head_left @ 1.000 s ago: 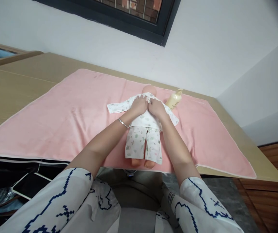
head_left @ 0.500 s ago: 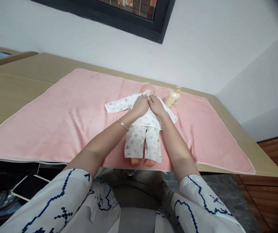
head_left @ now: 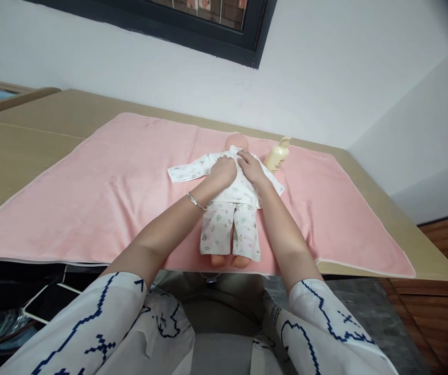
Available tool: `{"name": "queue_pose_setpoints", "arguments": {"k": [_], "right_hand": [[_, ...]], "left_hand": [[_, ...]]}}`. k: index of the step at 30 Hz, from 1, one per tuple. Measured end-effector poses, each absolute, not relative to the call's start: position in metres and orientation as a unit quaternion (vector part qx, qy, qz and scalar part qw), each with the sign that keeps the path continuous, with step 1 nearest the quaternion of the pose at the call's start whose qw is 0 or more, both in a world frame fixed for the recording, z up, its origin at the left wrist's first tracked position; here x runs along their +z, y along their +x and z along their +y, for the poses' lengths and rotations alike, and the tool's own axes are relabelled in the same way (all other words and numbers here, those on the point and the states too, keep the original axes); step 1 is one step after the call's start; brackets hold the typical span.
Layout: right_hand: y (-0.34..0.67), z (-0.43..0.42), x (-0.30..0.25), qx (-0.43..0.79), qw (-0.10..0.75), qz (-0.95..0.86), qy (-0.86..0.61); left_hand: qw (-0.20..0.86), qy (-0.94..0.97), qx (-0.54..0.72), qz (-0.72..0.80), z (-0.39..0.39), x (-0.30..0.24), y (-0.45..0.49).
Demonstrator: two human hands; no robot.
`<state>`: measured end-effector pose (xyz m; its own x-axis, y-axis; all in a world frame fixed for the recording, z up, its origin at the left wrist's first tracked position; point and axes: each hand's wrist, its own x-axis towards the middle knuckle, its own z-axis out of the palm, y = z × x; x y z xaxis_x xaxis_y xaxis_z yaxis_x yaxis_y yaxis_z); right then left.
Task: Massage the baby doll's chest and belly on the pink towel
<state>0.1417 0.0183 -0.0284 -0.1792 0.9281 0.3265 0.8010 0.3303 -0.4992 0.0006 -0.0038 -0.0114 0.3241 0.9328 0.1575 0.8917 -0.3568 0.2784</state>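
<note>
A baby doll (head_left: 237, 141) lies face up on a pink towel (head_left: 122, 182), dressed in a white printed top (head_left: 193, 169) and matching trousers (head_left: 229, 232). Both my hands rest on the doll's chest, just under its chin. My left hand (head_left: 222, 171), with a thin bracelet on its wrist, has its fingers curled on the front of the top. My right hand (head_left: 250, 167) pinches the same cloth beside it. What the fingertips grip is too small to make out beyond the fabric.
A cream pump bottle (head_left: 277, 155) lies on the towel just right of the doll's head. The towel covers a light wooden table (head_left: 32, 125) against a white wall. A phone (head_left: 50, 302) lies low at the left, below the table edge.
My hands have crept a little up the doll's chest toward its neck. The doll and bottle have stayed where they were.
</note>
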Motion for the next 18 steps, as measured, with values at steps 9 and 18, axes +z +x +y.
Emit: {"name": "queue_pose_setpoints", "arguments": {"k": [9, 18], "right_hand": [[0.097, -0.012, -0.010, 0.049, 0.142, -0.744, -0.651], [0.129, 0.007, -0.014, 0.079, 0.243, -0.765, -0.592]], "left_hand": [[0.100, 0.826, 0.233, 0.504, 0.041, -0.039, -0.022], [0.123, 0.820, 0.211, 0.518, 0.007, -0.006, -0.009]]}}
